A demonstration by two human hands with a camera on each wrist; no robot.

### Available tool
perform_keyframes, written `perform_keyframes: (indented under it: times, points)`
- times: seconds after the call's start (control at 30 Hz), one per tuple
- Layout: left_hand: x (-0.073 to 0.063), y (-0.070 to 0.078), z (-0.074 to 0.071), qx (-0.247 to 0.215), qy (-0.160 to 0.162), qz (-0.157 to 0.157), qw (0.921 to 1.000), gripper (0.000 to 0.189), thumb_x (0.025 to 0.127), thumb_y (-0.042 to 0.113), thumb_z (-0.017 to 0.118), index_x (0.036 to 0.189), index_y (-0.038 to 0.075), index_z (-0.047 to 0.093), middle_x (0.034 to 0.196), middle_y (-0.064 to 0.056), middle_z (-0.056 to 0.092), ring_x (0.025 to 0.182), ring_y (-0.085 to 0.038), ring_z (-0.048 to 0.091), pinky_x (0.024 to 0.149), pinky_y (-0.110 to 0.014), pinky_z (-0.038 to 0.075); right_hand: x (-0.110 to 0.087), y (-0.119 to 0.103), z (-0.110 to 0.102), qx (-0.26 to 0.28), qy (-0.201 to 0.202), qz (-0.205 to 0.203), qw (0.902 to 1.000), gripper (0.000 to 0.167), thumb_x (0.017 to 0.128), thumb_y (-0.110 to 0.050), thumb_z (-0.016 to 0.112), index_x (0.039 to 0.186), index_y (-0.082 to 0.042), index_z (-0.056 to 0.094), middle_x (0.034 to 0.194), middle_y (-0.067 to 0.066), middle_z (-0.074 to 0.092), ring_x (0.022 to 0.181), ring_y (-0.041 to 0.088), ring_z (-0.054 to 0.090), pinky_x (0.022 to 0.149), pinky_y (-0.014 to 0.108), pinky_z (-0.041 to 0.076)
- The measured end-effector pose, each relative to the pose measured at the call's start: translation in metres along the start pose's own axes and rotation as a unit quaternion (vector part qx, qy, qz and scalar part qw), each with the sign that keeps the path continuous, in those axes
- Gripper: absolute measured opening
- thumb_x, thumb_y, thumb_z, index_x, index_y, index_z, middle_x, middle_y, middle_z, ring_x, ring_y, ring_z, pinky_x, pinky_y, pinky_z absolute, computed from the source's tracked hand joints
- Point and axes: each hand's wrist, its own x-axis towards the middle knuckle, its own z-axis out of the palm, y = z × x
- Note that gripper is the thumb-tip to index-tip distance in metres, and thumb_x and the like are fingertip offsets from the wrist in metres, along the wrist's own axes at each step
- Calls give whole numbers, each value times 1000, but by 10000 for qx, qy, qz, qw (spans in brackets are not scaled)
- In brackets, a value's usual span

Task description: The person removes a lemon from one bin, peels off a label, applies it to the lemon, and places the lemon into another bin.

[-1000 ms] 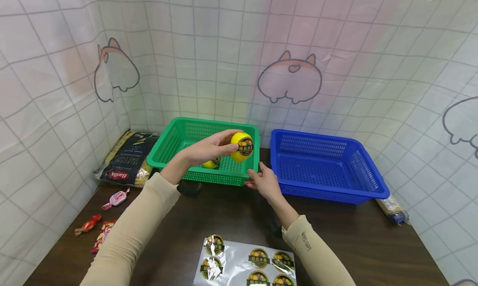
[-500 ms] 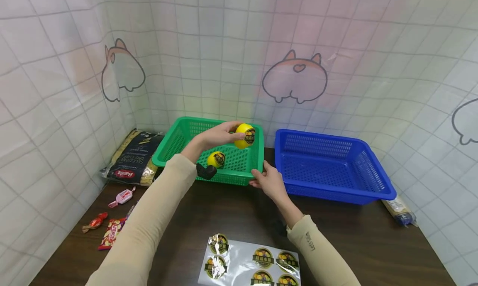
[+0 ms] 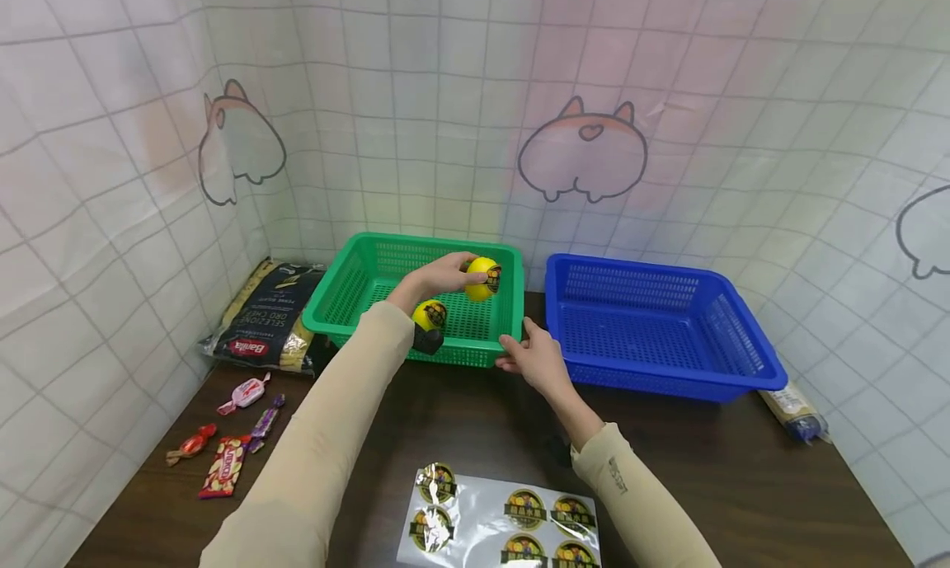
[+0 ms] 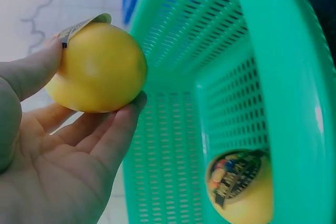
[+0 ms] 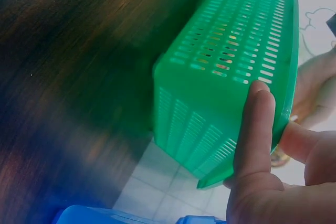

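My left hand [image 3: 443,273] holds a yellow lemon [image 3: 478,279] over the right part of the green basket [image 3: 466,327], thumb on one side and fingers on the other. On this lemon [image 4: 102,69] a round dark fruit sticker lies under the thumb, with one edge lifted off the skin in the left wrist view. A second stickered lemon [image 3: 427,314] lies inside the basket near its front wall. My right hand [image 3: 540,362] pinches the basket's front right corner. In the right wrist view, the thumb is at the rim and a finger [image 5: 255,129] lies along the outer wall.
A blue basket [image 3: 631,337] stands to the right, with a packet [image 3: 790,411] beside it. Front centre lies a sticker sheet [image 3: 478,518]. A pasta bag [image 3: 263,316] and several wrapped sweets, including a red packet [image 3: 225,467], are at the left.
My left hand has lowered the lemon toward the basket, and its sticker has turned to the right. The second lemon has come into fuller view. The right hand keeps its grip on the corner.
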Motion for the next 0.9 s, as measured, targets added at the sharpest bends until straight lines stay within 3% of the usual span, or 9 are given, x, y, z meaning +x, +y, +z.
perform_keyframes:
  times: [0.27, 0.47, 0.63, 0.77, 0.9]
  points:
    - [10, -6, 1, 352, 109, -546, 9978, 65, 104, 30, 53, 156, 4, 24, 152, -17, 41, 135, -32, 47, 120, -50, 37, 0, -1, 0, -82, 48, 24, 10000, 72, 101, -25, 59, 158, -3, 20, 96, 21, 75, 67, 10, 73, 79, 40, 62]
    - [13, -6, 3, 734, 33, -781, 9942, 65, 103, 30, 54, 155, 3, 27, 150, -18, 42, 132, -32, 48, 117, -49, 39, 1, 0, 0, -78, 32, 0, 10000, 70, 101, -23, 58, 157, -3, 22, 95, 21, 75, 68, 11, 73, 70, 30, 63]
    - [17, -8, 3, 818, -74, -998, 9916, 58, 103, 29, 55, 150, 0, 36, 143, -19, 48, 123, -29, 52, 114, -46, 43, 2, -1, 1, -83, 26, 45, 10000, 71, 101, -24, 58, 158, -3, 21, 94, 20, 75, 65, 8, 72, 65, 24, 61]
    - [22, -13, 2, 1024, -18, -1375, 9852, 58, 102, 32, 56, 147, 1, 39, 137, -18, 51, 115, -27, 53, 111, -44, 45, 3, 0, 0, -120, 37, 44, 9999, 71, 101, -24, 58, 158, -2, 20, 93, 19, 75, 65, 7, 72, 65, 24, 61]
    - [24, -16, 5, 890, 19, -1671, 9819, 57, 101, 32, 59, 144, 1, 42, 133, -18, 52, 112, -27, 55, 110, -43, 47, 3, 2, 0, -156, 64, 70, 9998, 73, 101, -24, 59, 158, -2, 19, 93, 19, 75, 67, 11, 73, 65, 24, 61]
